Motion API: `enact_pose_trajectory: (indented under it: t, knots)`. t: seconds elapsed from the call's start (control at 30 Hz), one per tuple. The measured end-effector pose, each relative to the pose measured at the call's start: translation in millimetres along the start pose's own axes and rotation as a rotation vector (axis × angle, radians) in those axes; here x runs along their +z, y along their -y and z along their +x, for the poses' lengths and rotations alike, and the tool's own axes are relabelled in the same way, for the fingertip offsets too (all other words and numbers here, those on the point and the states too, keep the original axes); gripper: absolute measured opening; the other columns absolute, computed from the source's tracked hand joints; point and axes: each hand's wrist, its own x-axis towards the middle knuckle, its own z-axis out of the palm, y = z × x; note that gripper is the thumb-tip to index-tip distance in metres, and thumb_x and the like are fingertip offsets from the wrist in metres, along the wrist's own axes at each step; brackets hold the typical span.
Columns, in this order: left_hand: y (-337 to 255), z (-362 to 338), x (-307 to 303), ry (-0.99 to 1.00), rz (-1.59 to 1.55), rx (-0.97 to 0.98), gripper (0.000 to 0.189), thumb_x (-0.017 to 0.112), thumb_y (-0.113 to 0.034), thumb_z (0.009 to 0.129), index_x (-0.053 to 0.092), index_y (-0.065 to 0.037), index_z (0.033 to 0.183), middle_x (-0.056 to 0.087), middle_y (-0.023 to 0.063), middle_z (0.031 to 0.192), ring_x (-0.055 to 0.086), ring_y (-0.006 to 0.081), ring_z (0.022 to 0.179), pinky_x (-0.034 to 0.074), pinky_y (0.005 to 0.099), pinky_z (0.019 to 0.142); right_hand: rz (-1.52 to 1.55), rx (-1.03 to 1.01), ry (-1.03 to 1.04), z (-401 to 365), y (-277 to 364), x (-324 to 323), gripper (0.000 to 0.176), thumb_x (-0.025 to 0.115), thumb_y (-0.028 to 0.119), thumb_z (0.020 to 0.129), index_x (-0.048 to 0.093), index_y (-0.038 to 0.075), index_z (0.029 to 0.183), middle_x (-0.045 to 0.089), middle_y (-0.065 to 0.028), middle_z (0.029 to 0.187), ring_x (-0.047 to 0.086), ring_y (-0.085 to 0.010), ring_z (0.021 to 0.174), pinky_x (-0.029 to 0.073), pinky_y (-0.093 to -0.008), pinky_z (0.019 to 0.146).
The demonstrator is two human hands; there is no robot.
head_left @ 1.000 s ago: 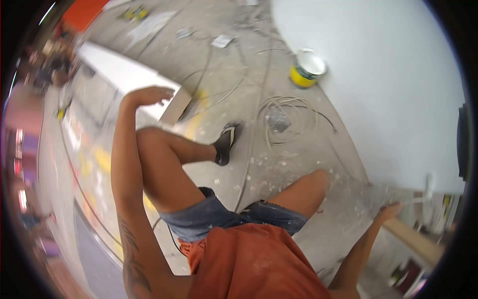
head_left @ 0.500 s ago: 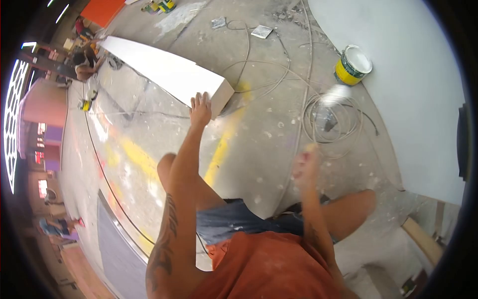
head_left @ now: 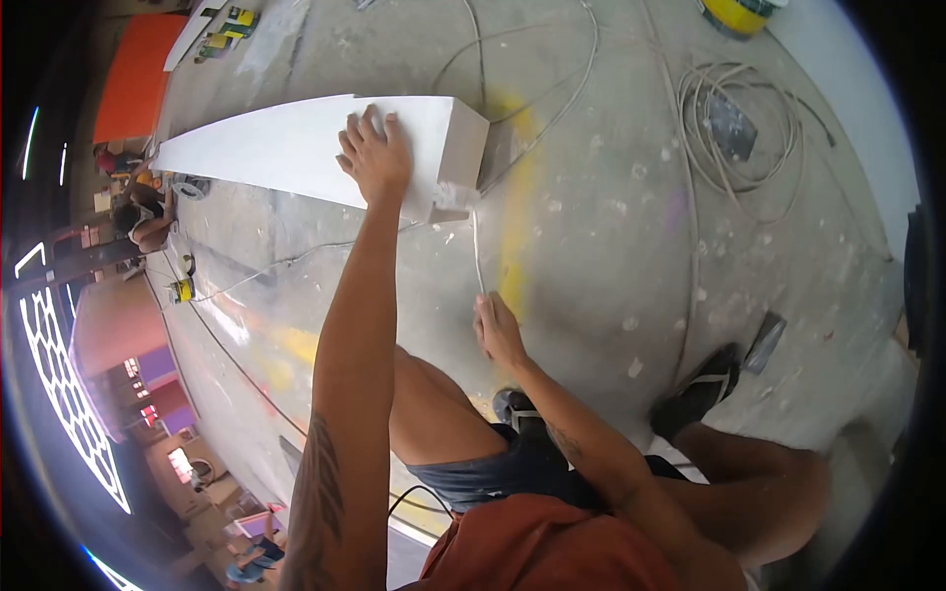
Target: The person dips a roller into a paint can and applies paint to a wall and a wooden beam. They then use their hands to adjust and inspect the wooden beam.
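A long white box-shaped beam point(head_left: 276, 148) lies on the concrete floor, its near end toward me. My left hand point(head_left: 376, 156) rests on its top face near that end, fingers spread. My right hand point(head_left: 500, 330) is closed round the handle of a small paint roller point(head_left: 479, 251). The roller's thin metal rod reaches up to the beam's lower near corner. Its pale head is at that corner and hard to tell apart from the white surface.
A cable coil point(head_left: 687, 138) lies at the right around a dark flat plate point(head_left: 731, 128). A yellow-banded paint bucket point(head_left: 741, 18) stands beyond. A grey blade-like piece point(head_left: 764, 343) lies beside my shoe point(head_left: 698, 392). Another person point(head_left: 148, 225) crouches near the beam's far end.
My right hand has swung left with the roller, from beside the cable coil to the beam's near end. My view has turned, and my left hand lies flatter on the beam.
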Motion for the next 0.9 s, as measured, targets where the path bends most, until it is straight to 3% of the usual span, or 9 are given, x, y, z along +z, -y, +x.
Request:
enact_pose_trajectory:
  t: [0.17,0.27,0.3,0.47,0.6,0.63,0.73,0.83,0.9]
  knots:
    - [-1.8,-5.3,-4.9,-0.003,-0.007,-0.017,0.057,0.040,-0.051,0.100,0.045,-0.017,0.146,0.035,0.0112,0.156,0.025,0.0304,0.147,0.016,0.0559,0.120,-0.036,0.049,-0.038,56.1,83.8,-13.0,0.048,0.042,0.051,0.104,0.049,0.004,0.095,0.047,-0.0069,0.058,0.051,-0.0220,0.047,0.044,-0.0381,0.048]
    - [-0.7,1.3,0.5,-0.008,-0.011,-0.019,0.057,0.041,-0.051,0.099,0.044,-0.018,0.146,0.034,0.0106,0.157,0.025,0.0291,0.148,0.016,0.0557,0.120,-0.216,-0.269,-0.127,85.6,14.3,-0.7,0.049,0.041,0.053,0.104,0.050,0.004,0.098,0.050,-0.0078,0.060,0.055,-0.0236,0.052,0.045,-0.0395,0.051]
    - [0.4,1.0,0.5,-0.003,-0.005,-0.025,0.058,0.041,-0.051,0.099,0.044,-0.018,0.147,0.034,0.0104,0.157,0.024,0.0289,0.148,0.016,0.0556,0.120,-0.121,-0.005,-0.112,54.9,28.4,6.5,0.048,0.040,0.052,0.104,0.049,0.005,0.099,0.051,-0.0086,0.061,0.056,-0.0224,0.053,0.045,-0.0392,0.051]
    - [-3.4,1.1,-0.8,0.010,-0.016,-0.047,0.059,0.040,-0.052,0.099,0.043,-0.019,0.147,0.033,0.0103,0.157,0.023,0.0289,0.149,0.015,0.0552,0.120,-0.037,-0.048,-0.096,29.8,-57.3,20.3,0.042,0.045,0.045,0.104,0.050,0.004,0.098,0.052,-0.0115,0.060,0.057,-0.0254,0.055,0.047,-0.0406,0.055]
    - [0.1,-1.4,-2.8,0.026,-0.002,-0.033,0.059,0.040,-0.053,0.099,0.044,-0.019,0.146,0.034,0.0103,0.157,0.024,0.0281,0.148,0.016,0.0549,0.120,-0.336,-0.298,-0.277,81.1,23.5,3.0,0.049,0.040,0.050,0.105,0.051,0.003,0.098,0.056,-0.0134,0.062,0.058,-0.0272,0.053,0.046,-0.0417,0.053]
    - [-1.1,-0.5,-3.5,0.027,0.002,-0.029,0.060,0.039,-0.054,0.099,0.042,-0.019,0.147,0.033,0.0097,0.158,0.024,0.0284,0.149,0.016,0.0548,0.120,-0.115,-0.040,-0.125,80.8,64.5,-4.4,0.051,0.040,0.051,0.105,0.051,0.002,0.099,0.056,-0.0156,0.064,0.058,-0.0314,0.054,0.047,-0.0439,0.054]
    - [-3.8,0.1,-3.2,0.022,-0.003,-0.034,0.062,0.038,-0.056,0.099,0.040,-0.019,0.148,0.033,0.0090,0.158,0.024,0.0282,0.149,0.017,0.0543,0.120,-0.060,-0.014,-0.094,80.6,72.3,-6.9,0.053,0.039,0.054,0.104,0.050,0.002,0.098,0.055,-0.0166,0.064,0.058,-0.0333,0.054,0.047,-0.0446,0.055]
    - [-3.3,0.9,-1.2,0.001,0.005,-0.033,0.058,0.040,-0.054,0.099,0.044,-0.019,0.146,0.035,0.0095,0.157,0.025,0.0276,0.148,0.017,0.0542,0.119,-0.031,0.034,-0.090,45.3,13.4,11.7,0.048,0.043,0.049,0.104,0.047,0.002,0.093,0.050,-0.0113,0.061,0.054,-0.0229,0.051,0.045,-0.0405,0.053]
    - [-4.4,0.4,-1.8,0.008,0.001,-0.034,0.058,0.040,-0.054,0.099,0.044,-0.020,0.146,0.034,0.0094,0.157,0.025,0.0277,0.148,0.016,0.0539,0.120,-0.094,-0.130,-0.179,27.3,-51.0,22.4,0.047,0.044,0.048,0.104,0.048,0.003,0.090,0.049,-0.0088,0.060,0.051,-0.0210,0.047,0.043,-0.0383,0.049]
